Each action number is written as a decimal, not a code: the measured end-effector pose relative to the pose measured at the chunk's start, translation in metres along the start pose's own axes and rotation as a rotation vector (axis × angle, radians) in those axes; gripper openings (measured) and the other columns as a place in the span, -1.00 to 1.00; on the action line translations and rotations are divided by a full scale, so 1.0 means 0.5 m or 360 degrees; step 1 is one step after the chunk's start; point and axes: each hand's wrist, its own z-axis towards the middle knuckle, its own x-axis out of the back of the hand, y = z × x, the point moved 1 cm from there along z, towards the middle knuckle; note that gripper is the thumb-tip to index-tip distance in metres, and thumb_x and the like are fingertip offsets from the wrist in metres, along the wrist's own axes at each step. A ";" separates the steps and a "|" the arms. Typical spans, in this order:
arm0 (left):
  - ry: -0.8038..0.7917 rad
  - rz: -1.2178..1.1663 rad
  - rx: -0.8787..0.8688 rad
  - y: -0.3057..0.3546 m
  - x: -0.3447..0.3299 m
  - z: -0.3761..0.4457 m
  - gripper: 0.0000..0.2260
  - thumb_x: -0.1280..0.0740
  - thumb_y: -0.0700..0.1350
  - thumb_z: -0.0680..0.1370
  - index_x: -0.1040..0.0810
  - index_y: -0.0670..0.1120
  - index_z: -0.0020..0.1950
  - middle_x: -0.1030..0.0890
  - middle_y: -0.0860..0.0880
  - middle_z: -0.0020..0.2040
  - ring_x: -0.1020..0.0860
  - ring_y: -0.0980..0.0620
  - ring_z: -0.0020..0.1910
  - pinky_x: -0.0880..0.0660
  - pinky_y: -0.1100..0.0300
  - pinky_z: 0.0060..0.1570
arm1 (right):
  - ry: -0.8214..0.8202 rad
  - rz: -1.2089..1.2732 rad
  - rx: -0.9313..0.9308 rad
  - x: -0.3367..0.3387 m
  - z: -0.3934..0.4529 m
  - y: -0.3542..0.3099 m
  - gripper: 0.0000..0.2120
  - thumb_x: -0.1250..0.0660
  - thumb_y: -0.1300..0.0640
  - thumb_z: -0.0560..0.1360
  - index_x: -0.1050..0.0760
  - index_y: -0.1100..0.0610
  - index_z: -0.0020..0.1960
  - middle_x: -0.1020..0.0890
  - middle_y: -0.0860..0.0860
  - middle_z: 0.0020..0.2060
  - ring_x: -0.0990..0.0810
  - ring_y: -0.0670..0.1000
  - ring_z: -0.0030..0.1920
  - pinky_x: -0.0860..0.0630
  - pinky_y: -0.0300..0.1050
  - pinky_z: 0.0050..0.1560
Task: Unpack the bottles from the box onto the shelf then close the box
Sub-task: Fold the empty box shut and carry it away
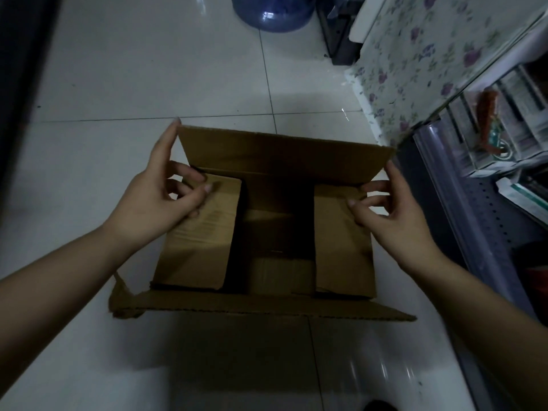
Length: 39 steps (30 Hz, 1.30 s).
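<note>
Closing step: brown corrugated cardboard box (pixel 267 221) on the white tiled floor (pixel 118 69), beside the grey metal shelf (pixel 474 209) at my right.
No bottles visible inside, so I judge unpacking done. Both short side flaps are folded in. My left hand (pixel 166 197) pinches the far long flap (pixel 281 152) at its left corner, my right hand (pixel 385 209) pinches its right corner, fingers curled. Next: pull the far flap down toward me, then fold the near flap (pixel 252 307) over.

Matt brown cardboard box (pixel 267 152) on glossy white tiled floor (pixel 148 69)
</note>
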 end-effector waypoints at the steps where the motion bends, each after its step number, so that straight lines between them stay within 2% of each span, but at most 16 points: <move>1: -0.0002 -0.0007 -0.0002 0.001 0.001 -0.002 -0.21 -0.39 -0.10 0.47 0.04 0.24 0.51 -0.59 -0.02 0.01 -0.64 0.02 -0.29 -0.60 0.23 -0.17 | -0.0010 -0.0015 0.0008 0.002 0.001 -0.001 -0.23 -0.41 0.18 0.45 -0.08 -0.11 0.51 -0.52 0.02 0.08 -0.58 -0.15 -0.06 -0.59 -0.12 -0.02; 4: 0.0019 -0.0172 0.0007 -0.001 0.007 -0.020 -0.31 -0.38 0.03 0.36 -0.18 0.22 0.45 -0.55 -0.03 0.07 -0.63 0.00 -0.10 -0.61 0.15 -0.06 | 0.0013 0.0069 0.0031 0.003 -0.006 0.003 -0.35 -0.44 0.19 0.42 -0.24 -0.10 0.40 -0.52 0.05 0.10 -0.59 -0.10 0.01 -0.60 -0.21 -0.04; 7: 0.0039 -0.0208 -0.0029 -0.010 0.009 -0.042 -0.38 -0.40 0.05 0.32 -0.35 0.12 0.36 -0.49 0.00 0.12 -0.58 0.11 0.03 -0.56 0.29 0.01 | 0.0061 0.0029 0.0047 0.005 -0.026 0.013 -0.38 -0.50 0.06 0.33 -0.33 -0.03 0.32 -0.44 0.02 0.17 -0.54 -0.05 0.16 -0.55 -0.25 0.08; 9: 0.0058 0.0007 -0.0084 -0.017 0.013 -0.056 -0.41 -0.39 0.09 0.32 -0.42 0.04 0.34 -0.42 0.13 0.14 -0.51 0.21 0.10 -0.49 0.36 0.13 | 0.0021 -0.0194 0.0078 0.008 -0.038 0.019 -0.29 -0.49 -0.12 0.26 -0.35 0.05 0.33 -0.35 -0.06 0.23 -0.45 -0.08 0.24 -0.47 -0.25 0.21; 12: 0.0031 0.0369 -0.0216 -0.033 0.021 -0.068 -0.37 -0.40 0.22 0.37 -0.44 -0.02 0.37 -0.29 0.28 0.22 -0.35 0.32 0.22 -0.41 0.40 0.22 | -0.0080 -0.0355 0.0113 0.006 -0.051 0.025 -0.17 -0.45 -0.26 0.24 -0.32 0.06 0.39 -0.30 -0.14 0.29 -0.33 -0.15 0.32 -0.37 -0.28 0.25; 13: -0.0005 0.0478 -0.0238 -0.038 0.024 -0.070 -0.34 -0.38 0.28 0.36 -0.43 -0.01 0.38 -0.26 0.30 0.26 -0.32 0.29 0.26 -0.39 0.38 0.24 | -0.0099 -0.0386 0.0114 0.004 -0.053 0.027 -0.13 -0.43 -0.27 0.22 -0.31 0.07 0.42 -0.28 -0.15 0.32 -0.30 -0.18 0.33 -0.34 -0.31 0.25; 16: -0.0133 0.0717 -0.0268 -0.051 0.031 -0.072 -0.28 -0.27 0.35 0.31 -0.39 0.03 0.40 -0.24 0.24 0.40 -0.25 0.12 0.39 -0.23 0.14 0.32 | -0.0165 -0.0496 0.0105 -0.001 -0.052 0.033 -0.09 -0.42 -0.24 0.21 -0.27 0.08 0.46 -0.24 -0.19 0.35 -0.25 -0.24 0.34 -0.25 -0.47 0.21; 18: -0.0158 0.0725 -0.0279 -0.051 0.033 -0.068 -0.32 -0.25 0.36 0.36 -0.41 0.03 0.38 -0.31 0.20 0.38 -0.28 0.15 0.37 -0.25 0.15 0.31 | -0.0172 -0.0508 0.0113 0.000 -0.048 0.034 -0.14 -0.41 -0.23 0.23 -0.29 0.09 0.44 -0.26 -0.19 0.34 -0.26 -0.25 0.33 -0.25 -0.56 0.17; 20: -0.0137 0.0710 -0.0308 -0.044 0.035 -0.055 -0.46 -0.28 0.28 0.44 -0.49 -0.01 0.31 -0.41 0.13 0.30 -0.36 0.18 0.29 -0.31 0.32 0.20 | -0.0146 -0.0487 0.0139 0.004 -0.041 0.035 -0.22 -0.39 -0.21 0.26 -0.35 0.10 0.39 -0.31 -0.17 0.30 -0.29 -0.26 0.29 -0.27 -0.62 0.13; 22: -0.0150 0.0801 -0.0375 -0.036 0.035 -0.030 -0.57 -0.31 0.18 0.48 -0.54 -0.06 0.21 -0.48 0.04 0.23 -0.43 0.12 0.22 -0.33 0.44 0.07 | -0.0145 -0.0479 0.0168 0.006 -0.035 0.036 -0.30 -0.38 -0.18 0.30 -0.39 0.11 0.35 -0.33 -0.15 0.28 -0.31 -0.27 0.26 -0.27 -0.64 0.13; 24: -0.0234 0.0919 -0.0426 -0.027 0.032 0.002 -0.55 -0.30 0.21 0.47 -0.54 -0.08 0.19 -0.51 -0.03 0.18 -0.47 0.03 0.17 -0.38 0.32 0.09 | -0.0174 -0.0473 0.0181 0.006 -0.031 0.039 -0.34 -0.36 -0.17 0.33 -0.40 0.11 0.35 -0.34 -0.15 0.28 -0.34 -0.28 0.24 -0.28 -0.63 0.14; 26: -0.0369 0.1013 -0.0462 -0.019 0.024 0.029 -0.46 -0.23 0.26 0.43 -0.51 -0.07 0.25 -0.50 -0.04 0.19 -0.47 -0.02 0.16 -0.39 0.18 0.15 | -0.0194 -0.0447 0.0179 0.003 -0.029 0.040 -0.34 -0.35 -0.19 0.33 -0.40 0.08 0.35 -0.33 -0.16 0.28 -0.36 -0.33 0.24 -0.29 -0.61 0.15; 28: -0.0525 0.1076 -0.0527 -0.007 0.002 0.048 -0.42 -0.21 0.30 0.41 -0.47 -0.01 0.31 -0.49 -0.01 0.23 -0.46 0.00 0.17 -0.36 0.19 0.15 | -0.0217 -0.0399 0.0181 -0.004 -0.026 0.040 -0.34 -0.33 -0.20 0.34 -0.40 0.07 0.35 -0.35 -0.15 0.30 -0.33 -0.37 0.26 -0.30 -0.58 0.18; 30: -0.0637 0.0977 -0.0493 0.011 -0.030 0.059 -0.47 -0.30 0.27 0.42 -0.43 0.08 0.33 -0.47 0.06 0.23 -0.44 0.08 0.15 -0.35 0.24 0.11 | -0.0253 -0.0355 0.0184 -0.012 -0.023 0.039 -0.33 -0.32 -0.20 0.35 -0.39 0.09 0.37 -0.35 -0.12 0.33 -0.32 -0.37 0.29 -0.32 -0.52 0.23; 33: -0.0653 0.0851 -0.0398 0.030 -0.073 0.074 -0.49 -0.41 0.15 0.42 -0.40 0.14 0.35 -0.48 0.10 0.20 -0.42 0.16 0.08 -0.32 0.29 0.02 | -0.0303 -0.0308 0.0164 -0.025 -0.018 0.034 -0.33 -0.32 -0.18 0.37 -0.38 0.09 0.40 -0.35 -0.13 0.35 -0.32 -0.31 0.33 -0.35 -0.43 0.28; 39: -0.0713 0.0635 -0.0385 0.054 -0.141 0.068 -0.48 -0.43 0.14 0.41 -0.41 0.18 0.35 -0.49 0.17 0.24 -0.48 0.16 0.11 -0.48 0.24 0.05 | -0.0591 -0.0105 0.0146 -0.067 -0.022 0.010 -0.40 -0.36 -0.06 0.40 -0.39 0.09 0.39 -0.35 -0.12 0.36 -0.34 -0.28 0.34 -0.41 -0.34 0.28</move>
